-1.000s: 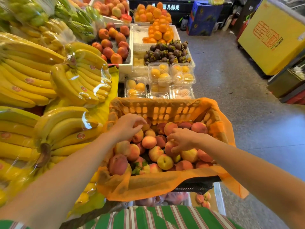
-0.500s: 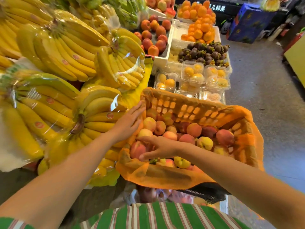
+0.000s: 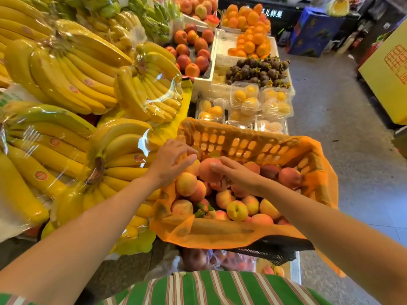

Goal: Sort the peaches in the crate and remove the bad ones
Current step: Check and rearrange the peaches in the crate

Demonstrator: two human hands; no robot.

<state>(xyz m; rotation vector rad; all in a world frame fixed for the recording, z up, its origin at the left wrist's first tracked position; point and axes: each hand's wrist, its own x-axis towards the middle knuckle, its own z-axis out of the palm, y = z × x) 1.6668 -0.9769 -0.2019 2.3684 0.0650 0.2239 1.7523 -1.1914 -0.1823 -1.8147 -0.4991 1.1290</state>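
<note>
Person is standing at a fruit stall, both arms reaching into the crate (image 3: pixel 242 144). The crate is sitting right in front of the person, just right of the bananas (image 3: pixel 88 73), and an orange mesh liner (image 3: pixel 220 238) is hanging over its rim. Loose peaches (image 3: pixel 236 210) are filling it in a pile. Most are showing yellow-orange skin with a pink-red blush, a few are looking almost all yellow, and darker red ones are lying at the far right side. A couple of green leaves (image 3: pixel 204 209) are poking out among the near ones.

The right hand (image 3: pixel 239 176) is gripping one peach (image 3: pixel 207 170), fingers curling over its top. This peach is looking round and pink-red and is sitting at the top of the pile, left of the middle; can't tell if it is clear of the others. The left hand (image 3: pixel 169 160) is lying open, fingers nearly straight, tips touching fruit at the far left corner, just beside the gripped peach.

Behind the crate, clear boxes (image 3: pixel 244 97) of yellow fruit, mangosteens (image 3: pixel 257 69) and oranges (image 3: pixel 251 40) are sitting on display. A green striped shirt (image 3: pixel 220 289) is showing at the bottom edge, grey floor (image 3: pixel 341 150) running along the right
</note>
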